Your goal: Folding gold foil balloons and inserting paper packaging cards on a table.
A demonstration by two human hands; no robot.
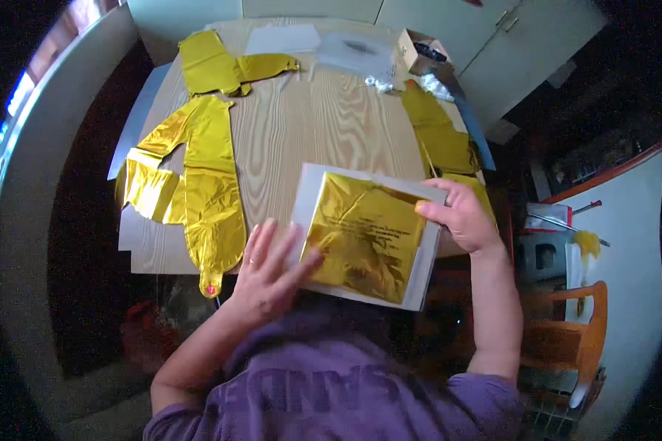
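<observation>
A folded gold foil balloon (368, 239) lies flat against a white card (312, 184), seemingly inside a clear sleeve with small dark print. My right hand (465, 218) grips this packet at its upper right corner, thumb on the front. The packet is held tilted over the table's near edge. Beside its lower left edge, my left hand (265, 275) has its fingers spread and slightly blurred; whether the fingertips touch the packet I cannot tell. Left of that hand, a flat gold foil balloon (212, 169) is laid out, its end with a pink dot hanging over the table edge.
Another flat gold balloon (210, 62) lies at the far left of the wooden table (309, 125), and more gold foil (445, 136) along the right side. At the back are clear plastic sleeves (357, 53) and an open cardboard box (419, 55). A wooden chair (588, 331) stands right.
</observation>
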